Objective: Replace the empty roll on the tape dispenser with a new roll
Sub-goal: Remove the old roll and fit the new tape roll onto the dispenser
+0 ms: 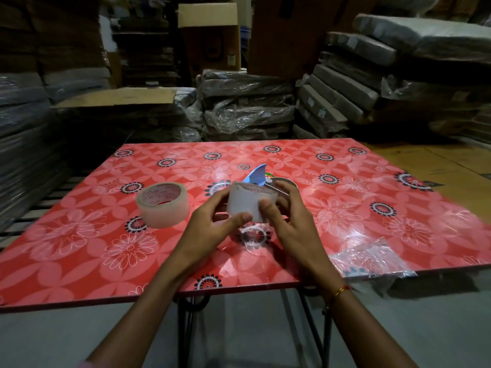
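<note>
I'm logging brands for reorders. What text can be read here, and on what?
New roll: reddish print inside the core, too blurred to read.
Empty roll in both hands: print along its rim, unreadable.
Tape dispenser: round green and red sticker, illegible.
Wrapped bundles: white labels, too small.

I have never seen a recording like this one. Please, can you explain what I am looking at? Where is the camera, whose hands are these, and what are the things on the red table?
There is one picture only, taken by a wide-angle camera worn on a person's head, looking forward and down. No machine is here: a person works with bare hands. The left hand and the right hand together hold a white roll in front of the tape dispenser, whose blue part sticks up behind it. Whether this roll is mounted on the dispenser cannot be told. Left of the hands, a roll of tape lies flat on the red flowered table. Some clear plastic wrapping lies near the table's right front edge. Behind stand wrapped bundles and cardboard boxes.
</note>
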